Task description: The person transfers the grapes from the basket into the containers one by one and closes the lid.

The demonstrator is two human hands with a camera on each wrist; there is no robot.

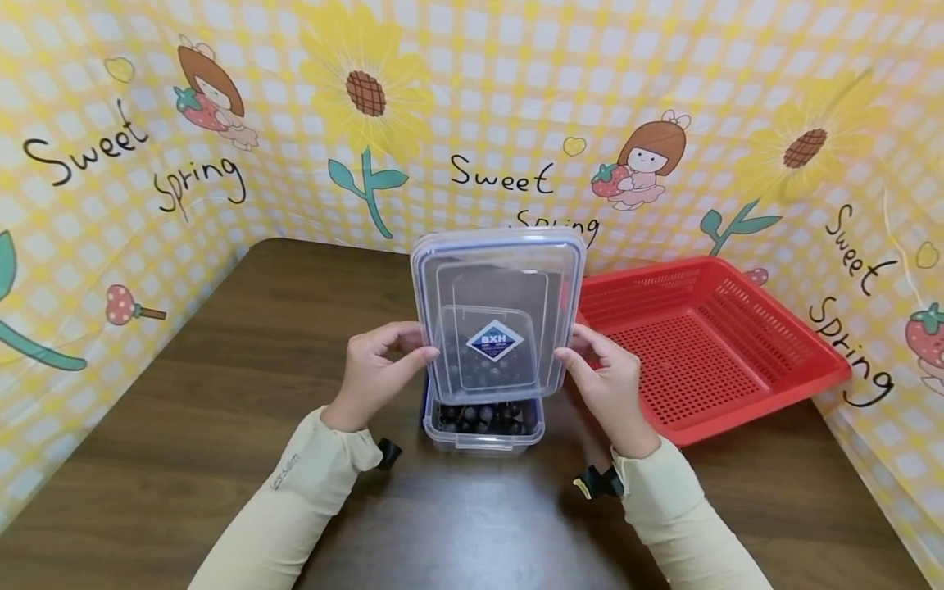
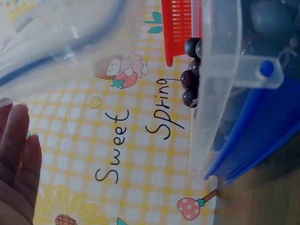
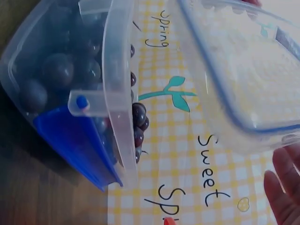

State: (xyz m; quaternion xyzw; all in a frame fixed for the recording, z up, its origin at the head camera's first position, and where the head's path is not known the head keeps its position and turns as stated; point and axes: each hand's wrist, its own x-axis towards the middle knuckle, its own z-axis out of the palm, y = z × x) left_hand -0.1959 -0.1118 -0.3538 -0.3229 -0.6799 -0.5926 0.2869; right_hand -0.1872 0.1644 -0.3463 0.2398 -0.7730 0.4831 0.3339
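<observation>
A clear plastic lid (image 1: 501,283) with a blue seal and a diamond-shaped BXH label (image 1: 495,340) is held up, nearly upright. My left hand (image 1: 379,367) pinches its left edge between thumb and fingers, and my right hand (image 1: 608,377) pinches the right edge the same way. Below and partly behind the lid, a clear plastic food container (image 1: 483,445) stands on the table, filled with dark grapes (image 1: 485,416). Both wrist views show it from the side, grapes (image 2: 189,84) rising above its rim and blue latches (image 3: 77,145) hanging down.
To the right, a red perforated plastic basket (image 1: 686,352) stands on the dark wooden table (image 1: 317,303). A yellow checked cloth (image 1: 472,106) with printed flowers and lettering rises behind and along both sides.
</observation>
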